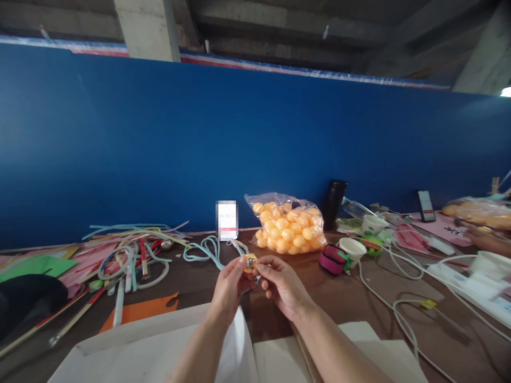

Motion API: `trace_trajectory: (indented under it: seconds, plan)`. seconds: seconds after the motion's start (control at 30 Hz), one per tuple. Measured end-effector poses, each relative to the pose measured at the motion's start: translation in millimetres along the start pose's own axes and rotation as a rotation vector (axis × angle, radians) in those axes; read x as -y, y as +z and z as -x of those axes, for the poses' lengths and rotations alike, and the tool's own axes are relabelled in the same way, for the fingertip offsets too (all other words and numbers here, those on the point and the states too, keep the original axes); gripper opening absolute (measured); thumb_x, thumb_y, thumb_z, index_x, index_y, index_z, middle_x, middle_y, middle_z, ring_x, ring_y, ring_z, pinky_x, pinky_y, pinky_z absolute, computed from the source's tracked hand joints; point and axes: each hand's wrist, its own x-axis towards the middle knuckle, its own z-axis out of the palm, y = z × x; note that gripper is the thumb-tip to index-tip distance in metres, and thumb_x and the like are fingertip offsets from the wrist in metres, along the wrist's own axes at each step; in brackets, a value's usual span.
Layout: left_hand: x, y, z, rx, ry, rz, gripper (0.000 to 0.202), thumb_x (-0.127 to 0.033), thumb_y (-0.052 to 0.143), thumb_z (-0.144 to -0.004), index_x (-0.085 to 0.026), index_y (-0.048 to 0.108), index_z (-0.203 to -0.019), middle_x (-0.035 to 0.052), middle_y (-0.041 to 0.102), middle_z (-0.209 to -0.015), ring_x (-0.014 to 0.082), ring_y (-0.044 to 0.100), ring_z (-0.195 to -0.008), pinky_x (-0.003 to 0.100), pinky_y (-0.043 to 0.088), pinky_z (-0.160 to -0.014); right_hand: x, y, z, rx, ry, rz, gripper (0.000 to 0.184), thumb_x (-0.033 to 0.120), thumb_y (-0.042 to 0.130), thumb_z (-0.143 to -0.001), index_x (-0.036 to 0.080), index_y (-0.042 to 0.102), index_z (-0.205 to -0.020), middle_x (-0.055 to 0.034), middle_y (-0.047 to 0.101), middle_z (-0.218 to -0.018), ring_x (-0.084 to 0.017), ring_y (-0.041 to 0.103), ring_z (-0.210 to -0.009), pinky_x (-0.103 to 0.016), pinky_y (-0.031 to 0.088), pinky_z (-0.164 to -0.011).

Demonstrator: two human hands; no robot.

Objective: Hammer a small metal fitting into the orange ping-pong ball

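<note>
My left hand (228, 287) and my right hand (285, 290) meet above the middle of the table. Between their fingertips is a small orange round piece (247, 268) with a shiny silver part in its middle. The thumb and fingers of each hand are pinched on it from either side. Just behind them lies a loop of pale blue cord (205, 254). A clear plastic bag of orange balls (289, 229) rests beyond my right hand. What the curled lower fingers hold, if anything, is partly hidden.
A white tray (155, 346) stands at the front left, beside an orange sheet (139, 309) and scattered strips. Rightward are a pink pouch (332, 259), a paper cup (352, 250), a black bottle (334, 205) and white cables (375, 290). A blue partition (199, 133) rises behind.
</note>
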Motion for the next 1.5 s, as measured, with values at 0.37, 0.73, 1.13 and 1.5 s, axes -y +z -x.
trace_trajectory:
  seconds: [0.37, 0.73, 1.13, 1.5]
  plan:
    - [0.1, 0.2, -0.1, -0.004, 0.005, -0.031, 0.034, -0.043, 0.066, -0.078, -0.011, 0.067, -0.091, 0.0032, 0.062, -0.068, 0.0116, 0.058, -0.059, 0.021, 0.048, -0.054, 1.4, 0.0, 0.5, -0.001, 0.001, 0.025, 0.023, 0.031, 0.079, -0.069, 0.016, 0.066, -0.080, 0.0002, 0.068, -0.069, -0.003, 0.047, -0.046, -0.012, 0.030, -0.036]
    - [1.7, -0.8, -1.1, -0.006, -0.007, -0.012, 0.036, -0.044, 0.068, -0.077, -0.010, 0.066, -0.091, 0.0030, 0.060, -0.068, 0.0107, 0.056, -0.059, 0.022, 0.049, -0.054, -0.5, -1.7, -1.0, 0.012, -0.005, 0.025, 0.019, 0.029, 0.079, -0.069, 0.016, 0.067, -0.078, 0.0017, 0.067, -0.067, -0.003, 0.046, -0.046, -0.012, 0.034, -0.037]
    - [2.7, -2.8, -2.3, 0.029, -0.009, -0.002, 0.033, -0.044, 0.064, -0.080, -0.012, 0.064, -0.082, 0.0008, 0.057, -0.065, 0.0094, 0.055, -0.058, 0.020, 0.046, -0.054, 0.3, -1.8, -1.2, 0.036, -0.009, 0.017, 0.018, 0.028, 0.078, -0.071, 0.015, 0.067, -0.078, 0.0004, 0.067, -0.069, -0.003, 0.046, -0.047, -0.011, 0.035, -0.038]
    - [2.3, -2.3, -1.9, 0.004, -0.003, -0.027, 0.036, -0.047, 0.068, -0.075, -0.012, 0.063, -0.080, 0.0019, 0.059, -0.065, 0.0101, 0.055, -0.057, 0.021, 0.047, -0.053, -0.2, -1.6, 0.4, 0.044, -0.009, -0.001, 0.017, 0.027, 0.078, -0.073, 0.015, 0.067, -0.078, 0.0001, 0.067, -0.070, -0.003, 0.046, -0.047, -0.011, 0.034, -0.038]
